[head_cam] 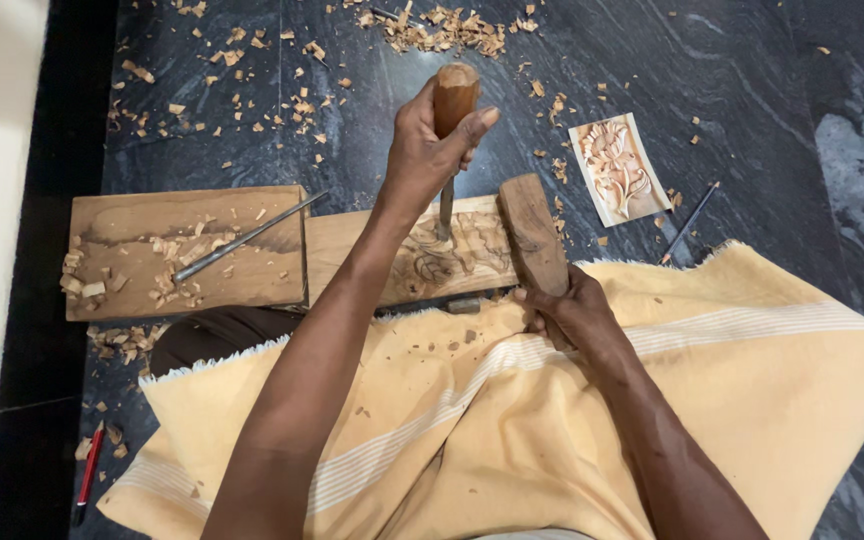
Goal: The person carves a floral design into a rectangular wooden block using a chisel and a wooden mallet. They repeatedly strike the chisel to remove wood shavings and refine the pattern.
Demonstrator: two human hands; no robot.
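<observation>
Even, soft indoor light, sharp focus, faint sheen on the dark stone floor [752, 60], mild edge distortion.

The left grip [432, 150] covers the middle of the chisel [449, 120], and its tip is too small to read against the carved plank [452, 255]. The right grip [562, 305] hides the mallet [532, 230] handle. Both forearms run off the bottom edge.

Bare forearms, no sleeves — yellow cloth [512, 420] with pale stripes over lap.
</observation>
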